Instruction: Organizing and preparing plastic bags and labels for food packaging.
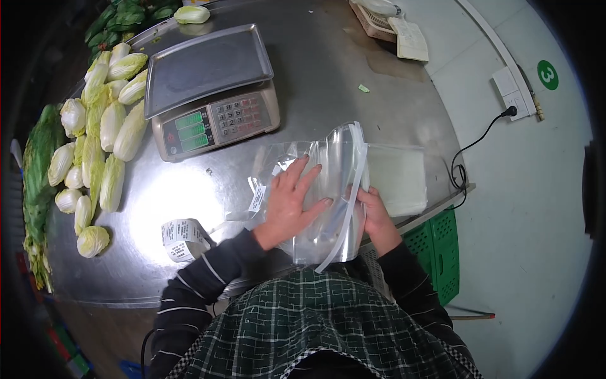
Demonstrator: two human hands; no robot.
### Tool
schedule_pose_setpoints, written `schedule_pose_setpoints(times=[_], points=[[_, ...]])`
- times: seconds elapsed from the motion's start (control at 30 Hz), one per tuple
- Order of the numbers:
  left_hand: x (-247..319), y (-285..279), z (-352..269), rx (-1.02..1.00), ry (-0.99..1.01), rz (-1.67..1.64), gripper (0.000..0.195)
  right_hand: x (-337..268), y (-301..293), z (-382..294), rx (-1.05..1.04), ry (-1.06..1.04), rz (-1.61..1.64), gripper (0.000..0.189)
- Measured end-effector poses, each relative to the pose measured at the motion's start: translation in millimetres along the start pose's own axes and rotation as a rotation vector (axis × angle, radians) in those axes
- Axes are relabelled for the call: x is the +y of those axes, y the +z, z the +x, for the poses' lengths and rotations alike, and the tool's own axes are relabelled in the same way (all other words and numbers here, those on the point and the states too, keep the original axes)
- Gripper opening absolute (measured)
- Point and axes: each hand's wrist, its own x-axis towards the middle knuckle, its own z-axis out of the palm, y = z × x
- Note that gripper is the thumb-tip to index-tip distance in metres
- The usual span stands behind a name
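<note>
My left hand (291,206) lies flat, fingers spread, on a transparent plastic bag (331,156) with a whitish strip along its edge. That edge is pinched in my right hand (374,211), its fingertips partly hidden behind the plastic. More transparent bags with white printed labels (257,198) lie under and left of my left hand. To the right, a stack of flat plastic bags (396,180) rests near the table edge. A roll of printed labels (183,239) sits left of my left forearm.
A digital scale (213,113) with a bare metal tray stands on the steel table (322,94). Several napa cabbages (113,125) are heaped at left beside leafy greens (40,175). A basket (374,23) and notebook (411,40) lie far right. A green crate (442,260) stands below.
</note>
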Motion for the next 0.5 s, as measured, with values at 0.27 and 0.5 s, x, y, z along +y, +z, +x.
schedule_pose_setpoints(times=[0.27,0.5], points=[[46.7,51.7,-12.4,0.15,-0.369,-0.165,0.062,0.7,40.6,-22.6,0.168,-0.165,-0.244,0.025],[43.4,49.2,-4.2,0.282,-0.214,-0.395,0.069,-39.7,55.9,-11.8,0.023,-0.247,-0.598,0.021]])
